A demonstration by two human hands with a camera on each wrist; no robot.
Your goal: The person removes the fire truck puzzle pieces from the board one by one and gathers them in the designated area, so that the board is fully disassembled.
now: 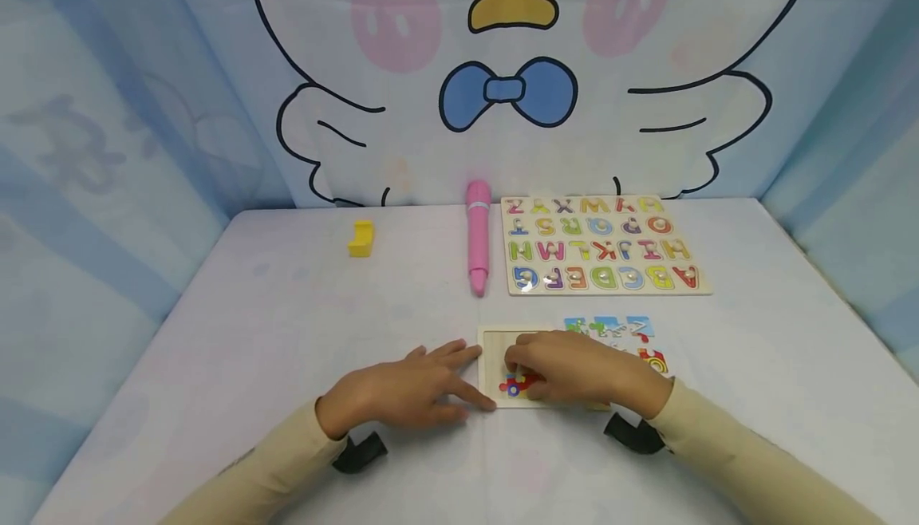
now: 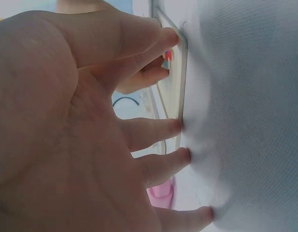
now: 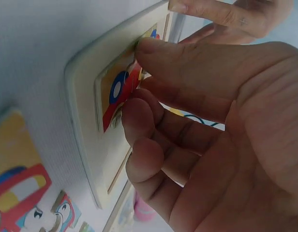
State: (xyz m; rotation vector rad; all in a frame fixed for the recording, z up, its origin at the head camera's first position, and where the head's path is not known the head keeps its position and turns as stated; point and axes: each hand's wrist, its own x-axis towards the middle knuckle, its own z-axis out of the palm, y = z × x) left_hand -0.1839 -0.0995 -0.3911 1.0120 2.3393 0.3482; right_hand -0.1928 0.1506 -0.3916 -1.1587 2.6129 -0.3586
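Observation:
A small wooden puzzle tray (image 1: 491, 349) lies in front of me, with red and blue picture pieces (image 1: 514, 385) along its near side. My left hand (image 1: 409, 389) has its fingers spread; in the left wrist view, the thumb and a finger touch the tray edge (image 2: 184, 72). Over the tray, my right hand (image 1: 585, 365) bends its fingers. In the right wrist view its thumb and fingertips pinch a red puzzle piece (image 3: 117, 92) with a blue wheel, which lies inside the tray. The fingers partly cover that piece.
Loose puzzle pieces (image 1: 653, 360) lie right of the tray, partly behind my right hand. Farther back are a wooden alphabet board (image 1: 567, 296), a pink pen-shaped object (image 1: 478, 238) and a yellow block (image 1: 361, 239). A printed curtain (image 1: 502, 158) stands behind the table.

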